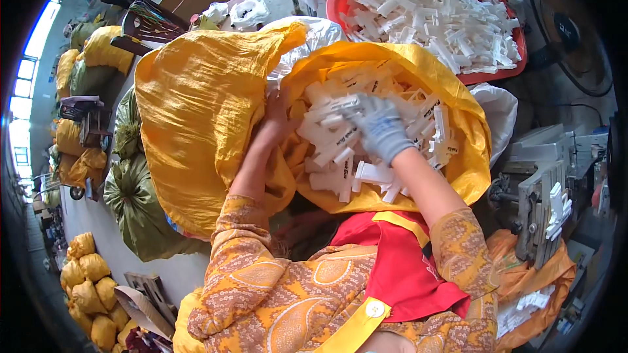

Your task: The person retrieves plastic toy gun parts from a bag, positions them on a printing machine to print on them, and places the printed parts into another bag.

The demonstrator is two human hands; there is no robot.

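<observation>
An open yellow sack point(468, 124) full of white plastic pieces point(337, 150) stands in front of me, some pieces with dark printing. My bare left hand point(278, 117) is closed on this sack's left edge, where it meets a bulging yellow sack point(190, 131) beside it; the fingertips are partly hidden. Reaching into the open sack, my right hand point(381, 129) wears a pale grey knitted glove. It lies over the white pieces, touching the heap, and its fingers are smeared by motion, so their grip does not show.
Beyond the sack sits a red tub point(523, 46) heaped with white pieces. A black fan point(568, 29) stands far right, a metal machine point(540, 189) nearer. An orange sack point(556, 281) holds more white pieces. Green sacks point(134, 202) and small yellow bundles point(88, 294) are at left.
</observation>
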